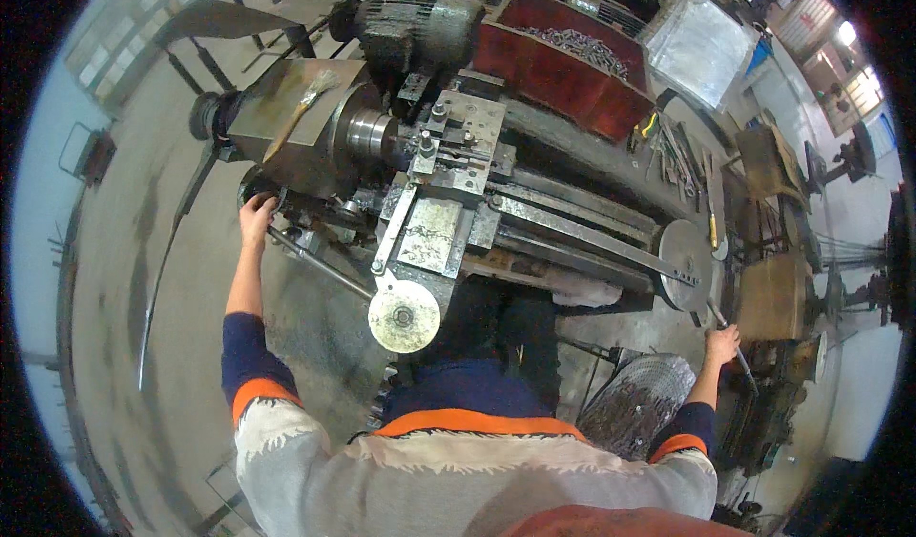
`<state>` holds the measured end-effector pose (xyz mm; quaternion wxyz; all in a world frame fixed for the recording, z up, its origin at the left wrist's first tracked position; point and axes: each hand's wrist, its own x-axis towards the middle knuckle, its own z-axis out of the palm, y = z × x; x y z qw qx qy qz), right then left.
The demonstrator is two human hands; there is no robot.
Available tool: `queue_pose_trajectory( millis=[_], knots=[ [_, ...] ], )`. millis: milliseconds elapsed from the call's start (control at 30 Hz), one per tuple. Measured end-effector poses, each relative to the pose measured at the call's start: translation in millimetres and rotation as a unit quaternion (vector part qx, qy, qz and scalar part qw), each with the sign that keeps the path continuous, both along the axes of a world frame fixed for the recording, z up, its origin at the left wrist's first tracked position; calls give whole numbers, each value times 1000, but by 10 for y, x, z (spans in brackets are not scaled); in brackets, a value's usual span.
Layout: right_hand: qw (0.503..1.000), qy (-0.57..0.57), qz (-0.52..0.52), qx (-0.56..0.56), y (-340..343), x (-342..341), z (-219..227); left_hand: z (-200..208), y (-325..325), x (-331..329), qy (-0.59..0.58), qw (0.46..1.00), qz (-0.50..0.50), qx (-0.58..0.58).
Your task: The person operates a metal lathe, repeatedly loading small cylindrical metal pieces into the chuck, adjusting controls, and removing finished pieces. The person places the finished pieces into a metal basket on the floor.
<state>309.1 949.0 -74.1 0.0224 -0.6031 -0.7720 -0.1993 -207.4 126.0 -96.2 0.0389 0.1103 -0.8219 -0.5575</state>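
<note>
A small lathe-like machine with a flat metal slide assembly (458,146) lies before me. At its left end my left hand (256,213) is closed at the lower edge of a dark round part (258,184), beside the upper end of a metal rod (320,268); what its fingers hold is partly hidden. Far to the right, my right hand (722,344) is wrapped round a metal lever (716,314) by a grey disc (681,265). A long flat bar (582,232) links this disc to the slide. A pale round plate (404,316) sits at the front of the slide.
A wooden-handled brush (301,115) rests on the headstock. Behind stand a motor (420,31) and a red box (549,70) of small metal parts. Hand tools (682,160) lie at the right. Below, near my right arm, is a mesh container (639,394) with dark contents.
</note>
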Motion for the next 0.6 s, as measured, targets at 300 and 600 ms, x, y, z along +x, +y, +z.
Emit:
queue_pose_trajectory(
  millis=[300, 600],
  knots=[
    [978, 133, 103, -127, -1013, 311, -565, -948, -1372, -44, 152, 957, -31, -246],
    [971, 165, 85, -152, -1426, 194, -180, -662, -371, 522, 68, 920, 1, -386]
  ],
)
